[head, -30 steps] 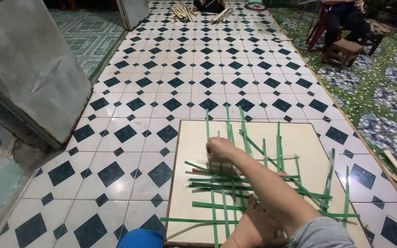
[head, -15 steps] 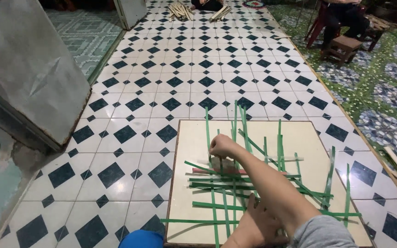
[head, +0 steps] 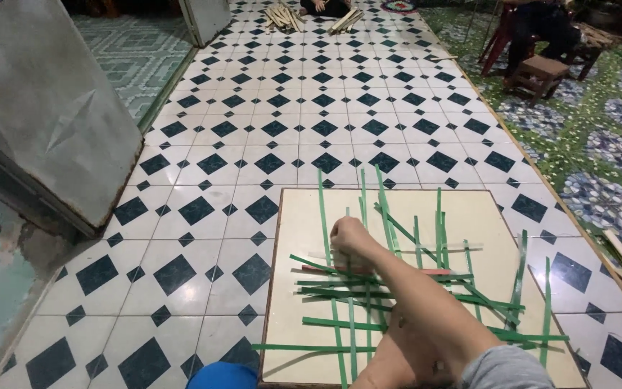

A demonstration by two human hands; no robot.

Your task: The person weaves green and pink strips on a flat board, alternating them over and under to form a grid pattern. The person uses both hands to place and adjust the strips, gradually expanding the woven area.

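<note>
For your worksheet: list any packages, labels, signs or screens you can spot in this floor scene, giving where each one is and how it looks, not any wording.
None in view: only green strips crossed on a cream square board, a fist over them, patterned floor tiles, and a grey metal door at the left.

Single head-worn view, looking steeply down and forward from above the seated person. Close range on the board (head: 462, 216) and strips (head: 368, 288) at bottom; the tiled floor (head: 289, 130) recedes toward the frame's top. No second view.
</note>
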